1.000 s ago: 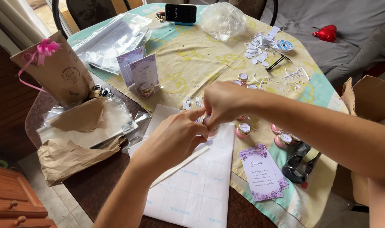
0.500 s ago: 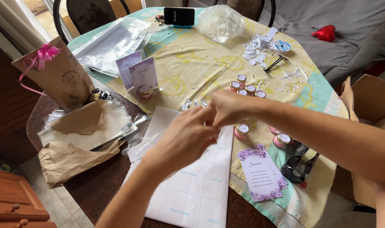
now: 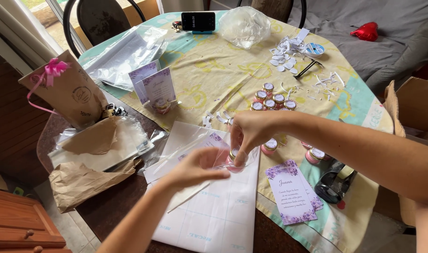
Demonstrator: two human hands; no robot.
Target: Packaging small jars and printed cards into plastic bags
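My left hand point(image 3: 197, 166) and my right hand point(image 3: 249, 132) meet over a white sheet point(image 3: 214, 211) at the table's near edge. Together they hold a clear plastic bag point(image 3: 209, 145) with a purple-printed card inside it. The right fingers pinch a small pink jar point(image 3: 232, 157) at the bag's mouth. A second pink jar point(image 3: 270, 146) stands just right of my right hand. A cluster of several small jars point(image 3: 272, 99) sits behind my right hand.
A purple floral card point(image 3: 289, 191) lies to the right, beside a black hole punch point(image 3: 333, 182). Brown paper bags point(image 3: 85, 180) and one with a pink bow point(image 3: 68, 91) sit left. Clear sleeves point(image 3: 124, 51), a phone point(image 3: 198, 21), paper scraps point(image 3: 289, 51), and a cardboard box point(image 3: 418, 110) surround.
Both hands have shifted slightly toward me and right. The clear bag now hangs open between them, and the pink jar is at its mouth.
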